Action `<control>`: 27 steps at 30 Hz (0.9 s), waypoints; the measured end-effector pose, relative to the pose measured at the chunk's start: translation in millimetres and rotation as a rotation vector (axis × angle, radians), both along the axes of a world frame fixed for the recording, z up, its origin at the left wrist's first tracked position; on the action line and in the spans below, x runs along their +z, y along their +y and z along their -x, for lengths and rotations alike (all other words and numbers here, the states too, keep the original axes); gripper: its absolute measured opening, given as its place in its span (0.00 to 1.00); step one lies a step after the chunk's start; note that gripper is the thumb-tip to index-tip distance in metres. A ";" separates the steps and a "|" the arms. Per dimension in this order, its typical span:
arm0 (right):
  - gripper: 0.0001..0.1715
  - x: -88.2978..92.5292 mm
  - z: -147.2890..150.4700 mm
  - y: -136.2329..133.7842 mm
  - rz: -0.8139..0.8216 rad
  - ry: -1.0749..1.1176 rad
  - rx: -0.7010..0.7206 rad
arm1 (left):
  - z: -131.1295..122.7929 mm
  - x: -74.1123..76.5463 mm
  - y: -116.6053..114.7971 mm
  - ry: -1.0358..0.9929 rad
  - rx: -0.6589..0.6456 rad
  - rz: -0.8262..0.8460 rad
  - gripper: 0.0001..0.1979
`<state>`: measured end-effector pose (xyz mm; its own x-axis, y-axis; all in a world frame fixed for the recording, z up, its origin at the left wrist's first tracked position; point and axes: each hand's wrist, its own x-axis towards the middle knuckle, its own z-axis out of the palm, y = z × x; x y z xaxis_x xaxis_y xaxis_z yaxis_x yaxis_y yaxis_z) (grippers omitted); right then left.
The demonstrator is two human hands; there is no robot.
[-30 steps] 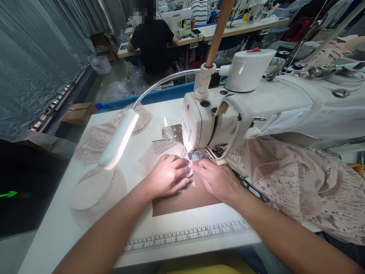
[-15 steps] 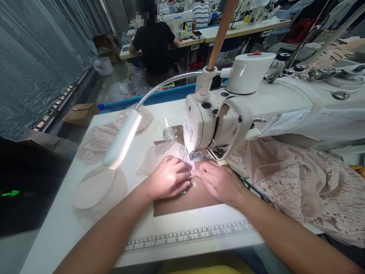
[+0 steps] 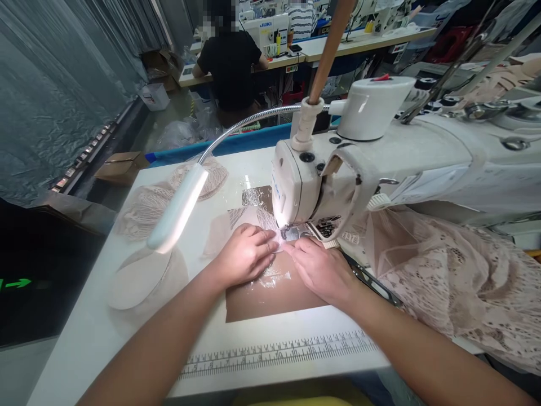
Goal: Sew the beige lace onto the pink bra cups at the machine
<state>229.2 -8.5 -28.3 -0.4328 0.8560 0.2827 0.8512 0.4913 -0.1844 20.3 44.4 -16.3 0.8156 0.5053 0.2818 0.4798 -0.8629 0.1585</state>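
Note:
A pale, sheer lace piece [image 3: 250,216] lies under the needle area of the white sewing machine [image 3: 295,180], on a brown plate [image 3: 274,299]. My left hand [image 3: 247,255] rests on its near edge, fingers bent and close together, gripping the lace against the plate. Just right of it, my right hand [image 3: 319,265] pinches the same edge with thumb and forefinger close to the presser foot. The fingertips of both hands nearly meet, and they partly cover the lace edge.
A lit lamp [image 3: 180,208] on a bendy neck hangs over the left of the table. Several sheer cups [image 3: 143,279] lie there. Gathered lace fabric [image 3: 460,276] fills the right side. A printed ruler [image 3: 270,354] runs along the front edge. A person [image 3: 230,67] sits at another machine ahead.
Both hands have shifted slightly away from me toward the needle, along with the lace. More of the brown plate shows below my left hand. The camera view has moved slightly.

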 end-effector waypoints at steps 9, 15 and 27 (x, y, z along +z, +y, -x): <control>0.20 -8.0 -5.1 1.7 -0.025 0.045 0.042 | 2.0 -7.7 5.5 -0.036 0.201 -0.006 0.16; 0.20 -9.5 -6.7 2.9 -0.044 0.028 0.060 | 7.1 -13.3 11.3 -0.088 0.333 -0.007 0.16; 0.21 -21.4 -15.5 11.1 -0.133 0.036 0.167 | 30.1 18.3 -1.4 0.067 0.626 0.135 0.23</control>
<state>244.7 2.6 -49.8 -0.5534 0.7270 0.4064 0.7497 0.6474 -0.1371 -9.7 43.0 2.0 0.3680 0.9190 0.1418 0.8989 -0.3906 0.1984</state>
